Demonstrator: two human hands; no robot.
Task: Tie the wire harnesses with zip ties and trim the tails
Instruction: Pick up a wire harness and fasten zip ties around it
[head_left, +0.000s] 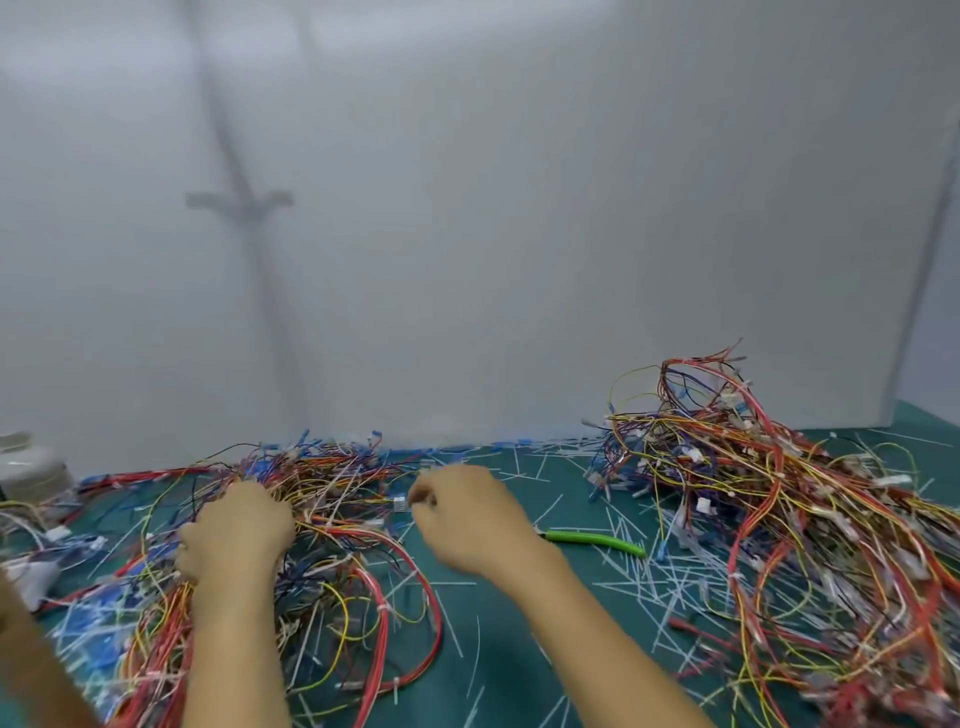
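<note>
Far left edge of desk (519, 706): pale round container (26, 467), cut off by the frame, identity not resolved. Nearer the front edge, a white object (31, 577), partly out of view.

Left half of desk: loose harness pile (332, 519) of tangled red, yellow, blue and black wires, running off the near edge. Left grip (234, 525) lay on this pile with its back toward the camera and fingertips buried among the wires. Whether it clasped any could not be told.

Right grip (467, 514) hovered at the pile's right fringe, fingers curled, motion-blurred. A small white connector (401, 504) sat just beside the fingertips. Contact was not determinable, so the grasp went unresolved.

Green-handled cutter (597, 540) lay just right of that wrist, its head hidden behind the hand. Trimmed zip-tie tails (649, 577) littered the desk's middle and right.

Second harness pile (779, 493) was heaped at the right edge, cut off by the frame. Its ties were too small to make out.
</note>
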